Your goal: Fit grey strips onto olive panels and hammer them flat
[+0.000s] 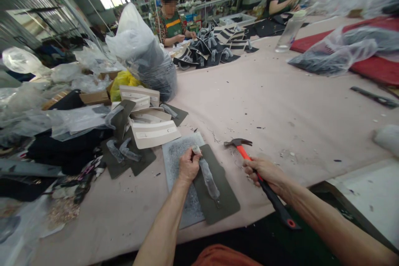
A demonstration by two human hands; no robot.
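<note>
Worktable (280,104), pale pink cloth, running from near edge to far end; scuffed and littered with small scraps.

Far end: two other people seated at their own work, dark cut pieces (215,48) heaped between them. Not the wearer's hands.

Left, far to mid: large clear plastic sack (146,56) stuffed with dark goods, upright. More loose bags and dark fabric piled left of it.

Left of centre, mid: stack of beige and olive cut panels (149,126), apparently awaiting handling; no way to tell worked from unworked.

Right, far: bagged bundle (336,52) lying on a red mat.

Near centre: grey pitted punching slab (177,162) flat on the table. Olive panel (218,191) lying partly over its right side, a clear plastic strip (209,178) along the panel's length.

Left hand (188,166) closed around a small pale-tipped cylindrical tool (196,149), likely a punch, stood upright at the far end of the strip.

Right hand (263,171) wrapped firmly round the shaft of a hammer (249,160), orange neck, black grip; head low over the table just right of the panel, not raised.

Judged progress: one panel positioned, tool seated, blow not yet struck at this spot. Marks on the panel too small to read, so earlier holes cannot be told. Stack at left suggests much left.
</note>
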